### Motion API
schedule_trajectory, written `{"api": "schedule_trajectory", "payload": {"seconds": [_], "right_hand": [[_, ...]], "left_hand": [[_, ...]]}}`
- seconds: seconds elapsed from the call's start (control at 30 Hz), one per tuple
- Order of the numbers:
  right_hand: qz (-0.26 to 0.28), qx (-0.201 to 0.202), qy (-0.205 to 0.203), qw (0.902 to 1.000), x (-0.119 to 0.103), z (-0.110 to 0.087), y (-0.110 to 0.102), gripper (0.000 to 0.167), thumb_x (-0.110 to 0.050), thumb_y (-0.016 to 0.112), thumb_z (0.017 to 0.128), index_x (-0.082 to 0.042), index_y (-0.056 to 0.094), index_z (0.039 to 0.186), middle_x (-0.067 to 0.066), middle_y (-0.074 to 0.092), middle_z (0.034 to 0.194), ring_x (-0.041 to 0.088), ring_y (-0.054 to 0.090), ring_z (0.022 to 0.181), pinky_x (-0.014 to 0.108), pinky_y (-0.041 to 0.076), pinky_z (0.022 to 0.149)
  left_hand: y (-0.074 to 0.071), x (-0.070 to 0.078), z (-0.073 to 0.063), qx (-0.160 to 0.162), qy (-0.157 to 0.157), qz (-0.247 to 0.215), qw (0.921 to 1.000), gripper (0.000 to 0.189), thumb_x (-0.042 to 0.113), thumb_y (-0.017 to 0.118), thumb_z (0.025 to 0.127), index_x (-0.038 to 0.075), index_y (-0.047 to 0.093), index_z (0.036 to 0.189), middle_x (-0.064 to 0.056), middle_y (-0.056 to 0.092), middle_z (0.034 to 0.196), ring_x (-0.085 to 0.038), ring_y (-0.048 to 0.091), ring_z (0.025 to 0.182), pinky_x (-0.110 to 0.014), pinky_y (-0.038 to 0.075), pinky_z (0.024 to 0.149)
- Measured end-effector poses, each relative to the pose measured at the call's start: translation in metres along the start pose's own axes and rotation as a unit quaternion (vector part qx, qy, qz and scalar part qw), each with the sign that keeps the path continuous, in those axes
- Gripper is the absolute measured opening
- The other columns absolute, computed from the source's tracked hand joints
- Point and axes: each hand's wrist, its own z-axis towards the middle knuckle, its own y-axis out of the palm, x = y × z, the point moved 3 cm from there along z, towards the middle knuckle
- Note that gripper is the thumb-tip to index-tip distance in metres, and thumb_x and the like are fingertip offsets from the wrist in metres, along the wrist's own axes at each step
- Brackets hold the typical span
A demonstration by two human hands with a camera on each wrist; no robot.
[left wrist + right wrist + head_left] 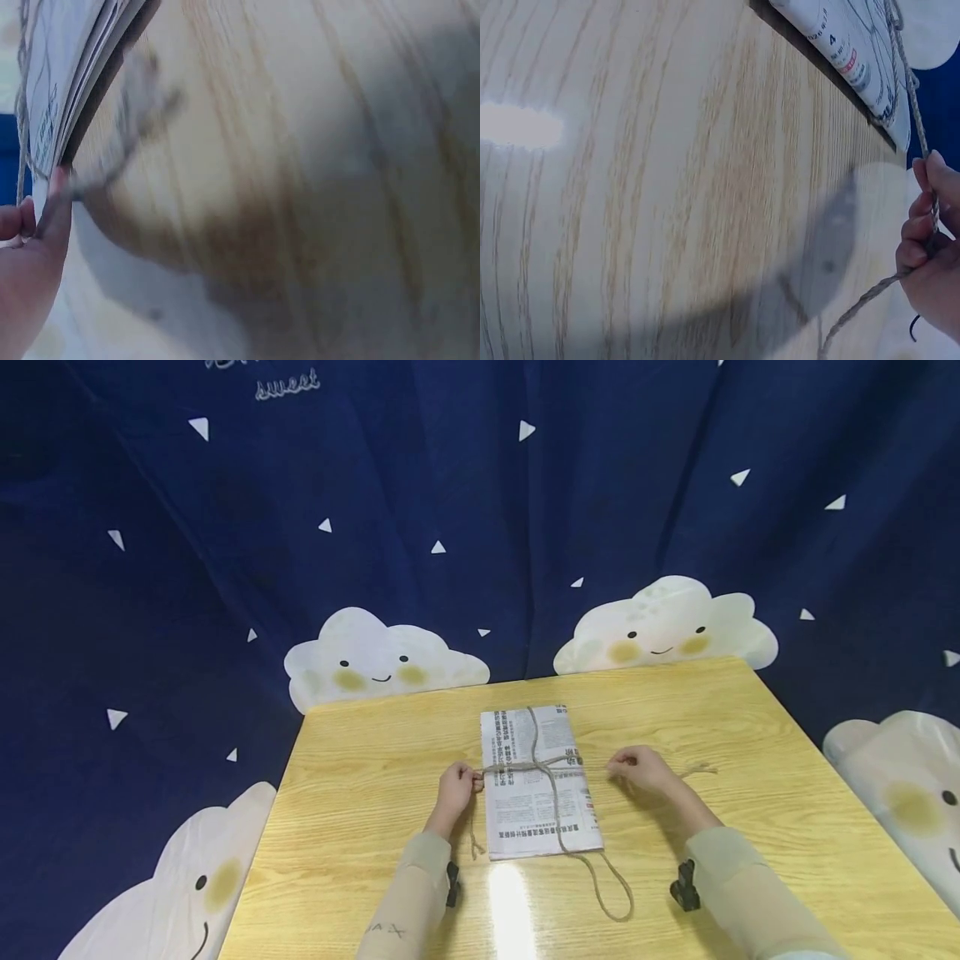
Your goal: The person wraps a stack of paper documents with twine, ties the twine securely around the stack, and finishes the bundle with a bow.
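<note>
A folded stack of newspaper [528, 814] lies on the wooden table in the head view, with brown twine [557, 806] running along its length and across its middle, where the strands cross. At its left edge my left hand [454, 787] pinches one strand; a frayed end dangles below. My right hand [641, 768], off the right edge, grips the other strand, and its loose end trails to the right. In the right wrist view the twine [918, 112] runs taut from the newspaper into the curled fingers [915, 229]. The left wrist view shows the frayed twine end [135, 112] blurred.
The wooden table [360, 860] extends around the bundle. A twine loop [626, 906] hangs off the newspaper's near edge onto the tabletop. Behind the far edge hangs a dark blue curtain [420, 468] with white clouds [667, 627] and small triangles. Both wrists wear black camera straps [684, 887].
</note>
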Motion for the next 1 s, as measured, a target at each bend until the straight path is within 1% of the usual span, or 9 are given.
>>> {"api": "schedule_trajectory", "payload": {"seconds": [0.1, 0.23, 0.37, 0.43, 0.47, 0.6, 0.73, 0.9, 1.0], "right_hand": [[0.002, 0.018, 0.006, 0.9998, 0.007, 0.001, -0.004, 0.026, -0.019, 0.056, 0.091, 0.005, 0.063, 0.097, 0.013, 0.061, 0.085, 0.019, 0.051, 0.074, 0.029, 0.043, 0.062], [0.002, 0.035, 0.021, 0.9992, 0.018, -0.002, -0.01, 0.029, -0.021, 0.054, 0.093, 0.006, 0.061, 0.101, 0.015, 0.06, 0.09, 0.02, 0.051, 0.075, 0.028, 0.043, 0.061], [0.016, 0.037, 0.029, 0.9988, 0.028, -0.005, -0.013, 0.027, -0.018, 0.053, 0.093, 0.007, 0.059, 0.1, 0.016, 0.057, 0.085, 0.017, 0.047, 0.067, 0.026, 0.042, 0.054], [0.018, 0.038, 0.025, 0.9988, 0.033, -0.007, -0.013, 0.025, -0.016, 0.053, 0.093, 0.008, 0.058, 0.098, 0.015, 0.057, 0.082, 0.015, 0.046, 0.065, 0.025, 0.041, 0.053], [0.017, 0.044, 0.025, 0.9986, 0.035, -0.008, -0.013, 0.024, -0.015, 0.053, 0.093, 0.007, 0.059, 0.096, 0.013, 0.057, 0.081, 0.015, 0.046, 0.066, 0.025, 0.042, 0.054], [0.003, 0.05, 0.024, 0.9984, 0.042, -0.011, -0.011, 0.021, -0.014, 0.054, 0.092, 0.006, 0.06, 0.092, 0.01, 0.058, 0.082, 0.017, 0.048, 0.072, 0.026, 0.042, 0.059], [-0.013, 0.041, 0.031, 0.9986, 0.045, -0.014, -0.007, 0.021, -0.015, 0.054, 0.092, 0.005, 0.06, 0.095, 0.012, 0.059, 0.086, 0.023, 0.051, 0.078, 0.031, 0.045, 0.063], [-0.058, 0.039, 0.011, 0.9975, 0.034, -0.009, 0.001, 0.025, -0.017, 0.055, 0.091, 0.005, 0.06, 0.102, 0.015, 0.062, 0.093, 0.03, 0.056, 0.087, 0.045, 0.047, 0.076], [-0.083, 0.044, -0.019, 0.9954, 0.021, 0.0, 0.01, 0.025, -0.016, 0.058, 0.09, 0.004, 0.06, 0.104, 0.016, 0.063, 0.097, 0.033, 0.058, 0.091, 0.05, 0.044, 0.081]], "left_hand": [[-0.003, -0.06, 0.031, -0.009, 0.02, -0.128, 0.9915, 0.018, -0.001, 0.028, 0.096, -0.01, 0.043, 0.091, -0.025, 0.059, 0.083, -0.027, 0.066, 0.07, -0.031, 0.056, 0.066], [-0.011, -0.114, 0.058, -0.013, 0.03, -0.183, 0.9825, 0.019, 0.004, 0.023, 0.099, -0.007, 0.037, 0.092, -0.025, 0.058, 0.083, -0.029, 0.066, 0.07, -0.033, 0.056, 0.067], [-0.027, -0.057, 0.021, 0.055, -0.002, -0.098, 0.9937, 0.019, 0.003, 0.028, 0.098, -0.011, 0.04, 0.095, -0.024, 0.057, 0.083, -0.028, 0.064, 0.069, -0.035, 0.055, 0.066], [-0.036, -0.03, 0.005, 0.087, -0.002, -0.051, 0.9949, 0.02, 0.005, 0.033, 0.098, -0.011, 0.045, 0.092, -0.02, 0.057, 0.079, -0.023, 0.061, 0.064, -0.03, 0.054, 0.059], [-0.04, -0.016, -0.004, 0.107, -0.024, -0.014, 0.9939, 0.019, 0.002, 0.034, 0.097, -0.013, 0.046, 0.094, -0.022, 0.056, 0.08, -0.024, 0.06, 0.065, -0.03, 0.053, 0.059], [-0.052, -0.005, -0.016, 0.146, -0.026, 0.091, 0.9848, 0.021, 0.003, 0.038, 0.096, -0.012, 0.053, 0.096, -0.022, 0.059, 0.085, -0.022, 0.057, 0.068, -0.026, 0.048, 0.055], [-0.052, -0.004, -0.018, 0.158, -0.007, 0.197, 0.9677, 0.021, 0.002, 0.042, 0.094, -0.011, 0.058, 0.098, -0.022, 0.061, 0.089, -0.028, 0.058, 0.075, -0.033, 0.05, 0.061], [-0.034, 0.009, -0.017, 0.154, 0.077, 0.298, 0.9389, 0.02, 0.005, 0.053, 0.088, -0.005, 0.062, 0.103, -0.019, 0.06, 0.102, -0.036, 0.054, 0.097, -0.05, 0.039, 0.09], [-0.015, 0.016, -0.014, 0.114, 0.128, 0.318, 0.9324, 0.022, 0.008, 0.057, 0.087, -0.003, 0.061, 0.106, -0.016, 0.06, 0.105, -0.034, 0.053, 0.101, -0.05, 0.033, 0.096]]}}
